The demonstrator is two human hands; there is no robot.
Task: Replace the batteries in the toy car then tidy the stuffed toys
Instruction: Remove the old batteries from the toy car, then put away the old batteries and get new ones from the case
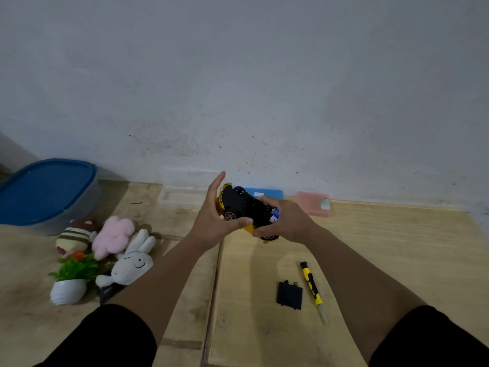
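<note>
I hold the yellow toy car [244, 205] upside down above the wooden table, its black underside facing me. My left hand [214, 218] grips the car's left side, thumb across the underside. My right hand [284, 221] holds the car's right end, where blue-and-white batteries [275, 215] show by my fingers. The black battery cover [289, 295] lies on the table below, beside a yellow-and-black screwdriver [313, 290]. Stuffed toys lie at the left: a white rabbit [133, 263], a pink plush [113, 235] and a striped plush [75, 235].
A blue-lidded container [46, 192] stands at the far left. A clear tray [180, 196], a blue box [264, 194] and a pink box [316, 203] line the wall. A small potted plant [71, 276] lies by the toys. A seam [215, 287] splits the table.
</note>
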